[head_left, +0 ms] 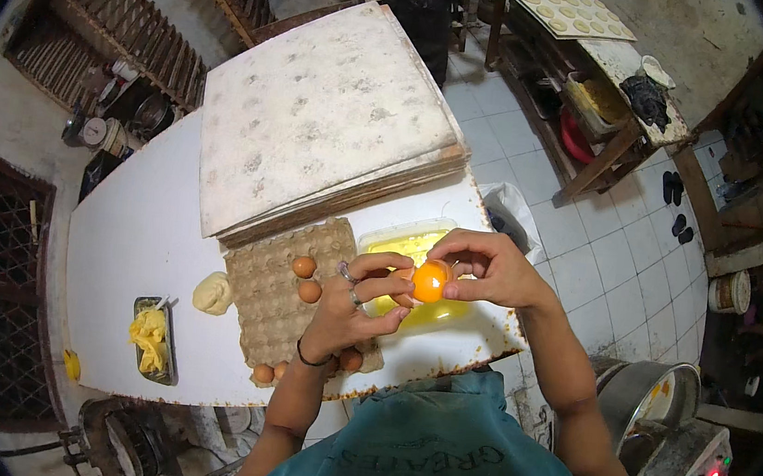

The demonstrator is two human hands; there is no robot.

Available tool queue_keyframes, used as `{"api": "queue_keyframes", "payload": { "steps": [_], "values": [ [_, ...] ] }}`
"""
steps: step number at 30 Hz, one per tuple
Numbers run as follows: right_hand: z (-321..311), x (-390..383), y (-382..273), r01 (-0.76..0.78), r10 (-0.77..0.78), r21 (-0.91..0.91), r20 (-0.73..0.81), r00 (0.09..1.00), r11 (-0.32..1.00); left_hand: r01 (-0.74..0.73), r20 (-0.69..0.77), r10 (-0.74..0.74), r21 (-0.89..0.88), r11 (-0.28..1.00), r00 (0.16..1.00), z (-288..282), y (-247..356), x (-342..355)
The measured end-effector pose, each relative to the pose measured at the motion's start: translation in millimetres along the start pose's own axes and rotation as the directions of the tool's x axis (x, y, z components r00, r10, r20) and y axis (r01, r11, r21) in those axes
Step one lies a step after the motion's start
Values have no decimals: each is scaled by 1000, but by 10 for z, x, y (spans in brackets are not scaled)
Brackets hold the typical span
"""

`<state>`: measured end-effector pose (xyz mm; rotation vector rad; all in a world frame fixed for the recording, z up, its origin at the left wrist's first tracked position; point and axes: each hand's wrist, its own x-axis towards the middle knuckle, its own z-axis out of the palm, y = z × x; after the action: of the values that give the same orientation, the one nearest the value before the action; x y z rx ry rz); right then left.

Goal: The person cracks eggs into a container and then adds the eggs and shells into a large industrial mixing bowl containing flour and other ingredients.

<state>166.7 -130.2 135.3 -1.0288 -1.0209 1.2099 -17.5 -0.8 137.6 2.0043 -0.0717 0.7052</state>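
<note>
Over a clear plastic tub (pixel 370 242) of yellowish liquid, both hands hold a cracked egg, with its round orange yolk (pixel 431 281) showing between them. My left hand (pixel 347 304) wears rings and a dark wristband, and its fingers pinch the brown eggshell (pixel 405 284) on the left side. My right hand (pixel 501 271) closes thumb and fingers round the other side; its piece of shell is mostly hidden. Left of the tub lies a cardboard egg tray (pixel 268 296). Two brown eggs (pixel 306 278) sit in its middle, and several more are along its near edge, partly behind my left wrist.
A tall stack of floury boards (pixel 329 121) fills the table's far side. To the left are a dough lump (pixel 213 294) and a tray of yellow fat (pixel 148 342). A plastic bag (pixel 514 215) hangs by the right edge. Machinery (pixel 661 407) stands at right; a person (pixel 414 18) stands beyond.
</note>
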Motion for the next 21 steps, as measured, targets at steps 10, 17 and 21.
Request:
{"api": "queue_keyframes", "payload": {
  "steps": [10, 17, 21],
  "values": [
    [49, 72, -211, 10, 2, -223, 57, 998, 975, -86, -39, 90, 94, 992, 995, 2, -42, -13],
    [102, 7, -402, 39, -47, -331, -17, 999, 943, -130, -108, 135, 50, 990, 985, 5, -104, -71],
    [103, -27, -418, 73, -119, -453, -74, 990, 888, -136, -161, 134, -1, 991, 978, -11, -110, -92]
  ]
}}
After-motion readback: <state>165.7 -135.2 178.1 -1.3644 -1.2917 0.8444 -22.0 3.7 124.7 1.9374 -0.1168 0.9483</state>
